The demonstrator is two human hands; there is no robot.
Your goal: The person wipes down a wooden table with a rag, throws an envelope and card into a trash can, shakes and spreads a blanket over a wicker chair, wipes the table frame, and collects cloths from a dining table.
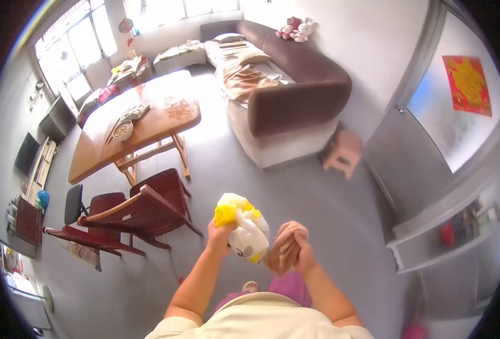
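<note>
A white and yellow soft package (250, 231) hangs from my left hand (220, 236), whose fingers are closed round its upper left part. To the right of it, my right hand (303, 252) grips a crumpled brown cloth (284, 251). The lower left of the cloth comes close to the package's right side; whether they touch I cannot tell. Both hands are in front of my body, above the grey floor.
Dark red chairs (159, 198) stand at the left beside a wooden table (165, 116) bearing a bowl (123, 130). Ahead is a brown sofa (295, 107), with a pink stool (344, 153) at its near corner. A shelf (448, 243) lines the right wall.
</note>
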